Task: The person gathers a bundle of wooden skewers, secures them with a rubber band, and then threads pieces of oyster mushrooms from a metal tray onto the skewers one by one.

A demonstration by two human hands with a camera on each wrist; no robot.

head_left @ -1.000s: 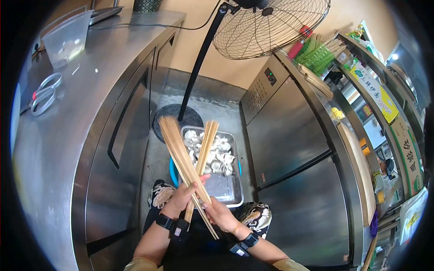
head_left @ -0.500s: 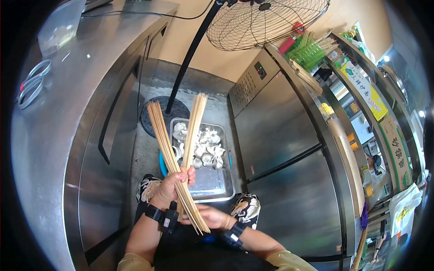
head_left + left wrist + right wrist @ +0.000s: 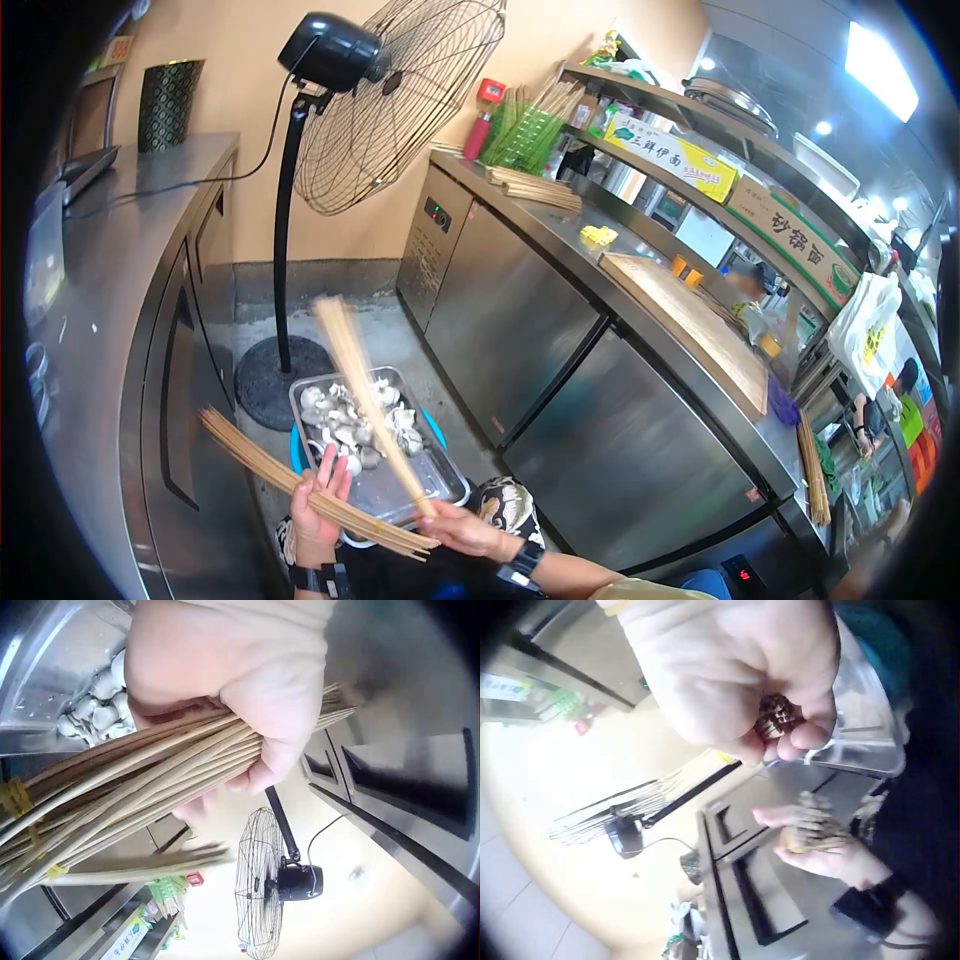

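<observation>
In the head view my left hand [image 3: 320, 508] holds a bundle of bamboo skewers [image 3: 262, 450], which slants down to the right across the palm. The left wrist view shows the thumb bent over these sticks, with yellow bands [image 3: 16, 796] round the bundle. My right hand [image 3: 462, 530] grips the lower end of a second bundle of skewers [image 3: 362, 385], blurred and pointing up and away. In the right wrist view its fingers curl round the stick ends [image 3: 776, 718]. Beyond both hands, a metal tray [image 3: 455, 482] holds pale oyster mushrooms [image 3: 345, 425].
The tray sits over a blue basin [image 3: 297, 448] between the knees. A standing fan [image 3: 282, 240] rises behind it. Steel cabinets flank both sides, the right one bearing a wooden board [image 3: 690, 325] and more skewers [image 3: 535, 188]. A green basket [image 3: 525, 135] stands at its far end.
The two bundles, crossed together in the left hand before, are now apart. The right hand has taken one; the left bundle has tipped leftward. The head view has turned right and up.
</observation>
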